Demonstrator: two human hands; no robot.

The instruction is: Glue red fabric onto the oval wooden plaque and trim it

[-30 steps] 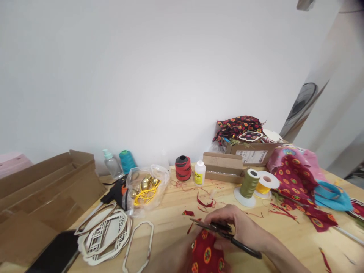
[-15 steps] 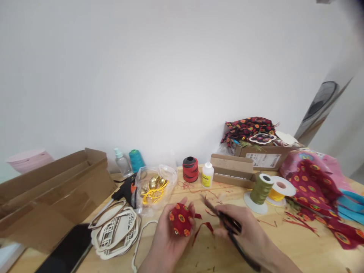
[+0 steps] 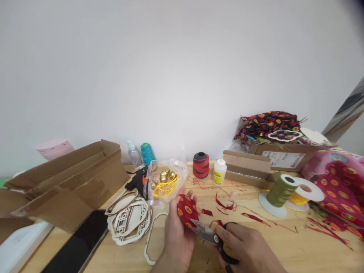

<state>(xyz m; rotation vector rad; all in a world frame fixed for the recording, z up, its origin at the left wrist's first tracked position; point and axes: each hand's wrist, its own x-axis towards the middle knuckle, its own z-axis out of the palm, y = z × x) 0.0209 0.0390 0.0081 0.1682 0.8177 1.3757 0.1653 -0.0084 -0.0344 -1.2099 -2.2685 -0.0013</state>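
Cupped in my left hand [image 3: 179, 231] is a rounded piece covered in dark red patterned fabric [image 3: 187, 208], with orange and yellow round motifs. My right hand [image 3: 244, 242] grips black-handled scissors [image 3: 206, 232], their blades parted and pointing left. The blade tips are at the lower edge of the red piece; whether they touch the cloth I cannot tell. Narrow red fabric scraps [image 3: 224, 203] lie on the wooden table just beyond my hands. To the left of my left hand rests a thin scalloped wooden frame [image 3: 148, 242].
Wooden cut-outs [image 3: 129, 222], a black phone [image 3: 78, 242] and a long cardboard box [image 3: 82, 189] occupy the left. Behind my hands are a bag of gold bells [image 3: 167, 182], red thread [image 3: 201, 165] and a white bottle [image 3: 219, 171]. Green thread [image 3: 281, 191] and patterned fabric [image 3: 338, 193] lie right.
The scissors have come left from over the table to the red fabric piece, and their blades are now apart. The whole view has shifted left, so things appear farther right.
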